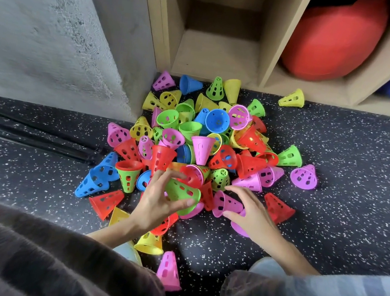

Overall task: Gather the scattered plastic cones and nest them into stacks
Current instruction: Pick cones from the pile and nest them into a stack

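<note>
Head view: left hand pinches a green cone by its rim, ready for nesting; just beside it, right hand curls around a pink cone, the pile beyond both.

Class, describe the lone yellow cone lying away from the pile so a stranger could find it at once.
Start at the wooden shelf unit holding the big red ball. Just below that compartment, on the speckled floor, lies a yellow cone on its side. Unlike the heaped cones, it lies alone, right of the pile and touching none.
</note>
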